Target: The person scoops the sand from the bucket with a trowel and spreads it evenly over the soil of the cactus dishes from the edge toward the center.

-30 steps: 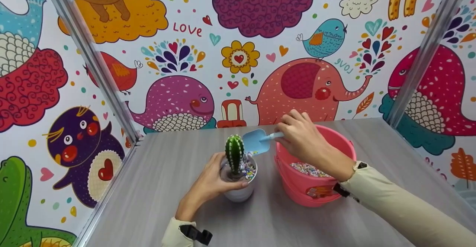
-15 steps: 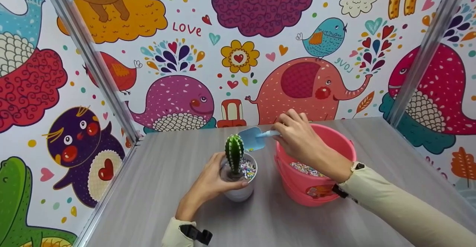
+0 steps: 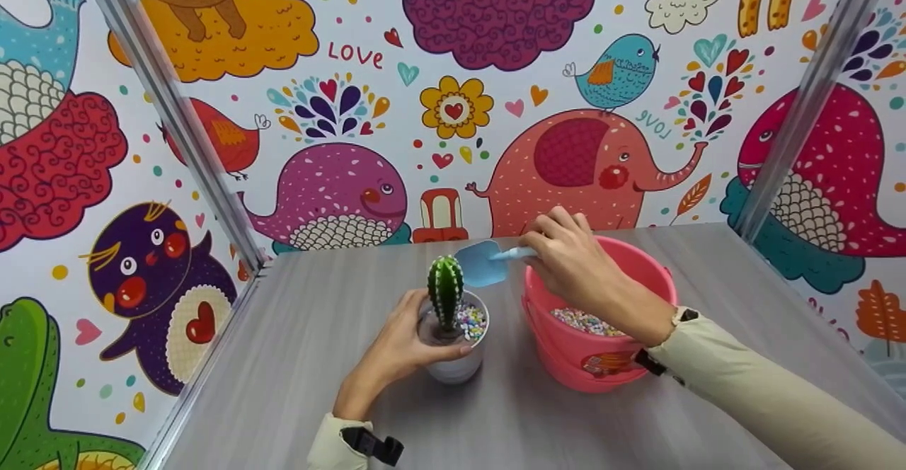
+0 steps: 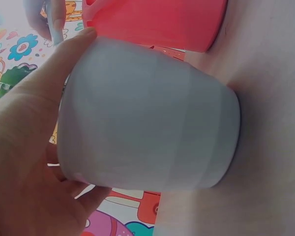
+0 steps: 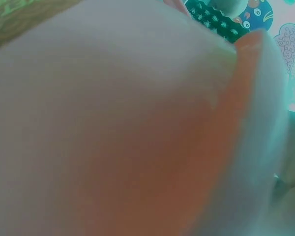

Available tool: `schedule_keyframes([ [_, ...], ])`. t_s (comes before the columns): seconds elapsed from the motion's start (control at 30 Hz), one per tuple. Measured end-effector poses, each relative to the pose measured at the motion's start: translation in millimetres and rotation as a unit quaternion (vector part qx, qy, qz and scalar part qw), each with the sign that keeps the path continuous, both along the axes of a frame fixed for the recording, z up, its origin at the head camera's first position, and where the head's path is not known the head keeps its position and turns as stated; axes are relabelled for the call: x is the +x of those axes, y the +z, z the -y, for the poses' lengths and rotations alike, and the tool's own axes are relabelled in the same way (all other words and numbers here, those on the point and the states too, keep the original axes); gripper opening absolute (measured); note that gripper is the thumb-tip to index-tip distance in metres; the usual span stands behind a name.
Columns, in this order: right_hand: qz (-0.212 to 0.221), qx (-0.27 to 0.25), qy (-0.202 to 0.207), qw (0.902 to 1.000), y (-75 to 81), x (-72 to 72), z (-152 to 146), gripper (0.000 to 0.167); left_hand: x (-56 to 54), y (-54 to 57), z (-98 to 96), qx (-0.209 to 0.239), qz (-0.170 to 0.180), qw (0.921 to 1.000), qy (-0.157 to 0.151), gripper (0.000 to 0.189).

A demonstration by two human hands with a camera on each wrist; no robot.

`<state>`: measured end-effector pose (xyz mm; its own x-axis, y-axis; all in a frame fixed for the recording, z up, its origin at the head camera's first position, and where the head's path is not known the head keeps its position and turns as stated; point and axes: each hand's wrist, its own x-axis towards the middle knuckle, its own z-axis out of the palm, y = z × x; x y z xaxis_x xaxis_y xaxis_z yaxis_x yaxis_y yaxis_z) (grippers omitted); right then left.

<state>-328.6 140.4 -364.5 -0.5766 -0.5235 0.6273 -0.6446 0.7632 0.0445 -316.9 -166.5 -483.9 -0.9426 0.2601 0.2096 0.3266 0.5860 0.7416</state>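
Note:
A green cactus (image 3: 446,293) stands upright in a white pot (image 3: 456,369) on the table. Multicoloured pebbles (image 3: 472,320) fill the right side of the pot, beside the cactus. My left hand (image 3: 398,339) grips the pot near its rim, thumb along the front; the left wrist view shows the pot's plain wall (image 4: 147,118) close up. By its handle, my right hand (image 3: 570,254) holds a small light-blue shovel (image 3: 483,263). Its blade is tilted beside the cactus, above the pot's far right edge, with no pebbles visible on it. The right wrist view is mostly filled by blurred skin.
Right of the pot stands a pink bucket (image 3: 591,367) with more pebbles (image 3: 586,321) inside, partly hidden under my right forearm. Behind the grey table (image 3: 318,314) rises a cartoon-printed wall (image 3: 453,45), with metal posts (image 3: 177,116) at its corners.
Pebbles on the shovel's lower edge have slid off, and the pebbles in the pot now lie exposed. The shovel has shifted slightly left and up. My left hand and the pot have stayed put.

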Motion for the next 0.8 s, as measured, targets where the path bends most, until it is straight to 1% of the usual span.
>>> schedule_keyframes([
  [0.13, 0.008, -0.004, -0.001, 1.0, 0.6, -0.2, -5.9, 0.023, -0.3, 0.2, 0.3, 0.005, -0.005, 1.0, 0.0, 0.105],
  [0.2, 0.02, -0.012, 0.004, 0.9997, -0.2, -0.6, -9.9, 0.024, -0.3, -0.1, 0.4, 0.006, -0.005, 1.0, 0.001, 0.106],
  [0.33, 0.073, -0.043, 0.015, 0.9963, -1.8, -0.3, -19.4, 0.026, -0.5, -0.8, 0.1, 0.005, -0.004, 1.0, 0.002, 0.107],
  [0.43, 0.121, -0.068, 0.016, 0.9902, -3.1, 0.3, -28.8, 0.025, -1.0, -1.6, -0.5, 0.004, -0.005, 1.0, 0.001, 0.107],
  [0.53, 0.154, -0.079, 0.011, 0.9849, -4.1, 0.7, -39.2, 0.026, -1.6, -2.2, -0.8, 0.004, -0.008, 1.0, -0.003, 0.107],
  [0.67, 0.171, -0.08, -0.003, 0.9819, -4.2, 1.1, -52.8, 0.027, -1.0, -1.3, -0.3, -0.002, -0.013, 0.9999, -0.006, 0.108],
  [0.8, 0.169, -0.081, -0.012, 0.9821, -3.5, 2.2, -68.2, 0.021, -0.2, -0.4, 0.5, -0.021, -0.029, 0.9993, -0.011, 0.11],
])
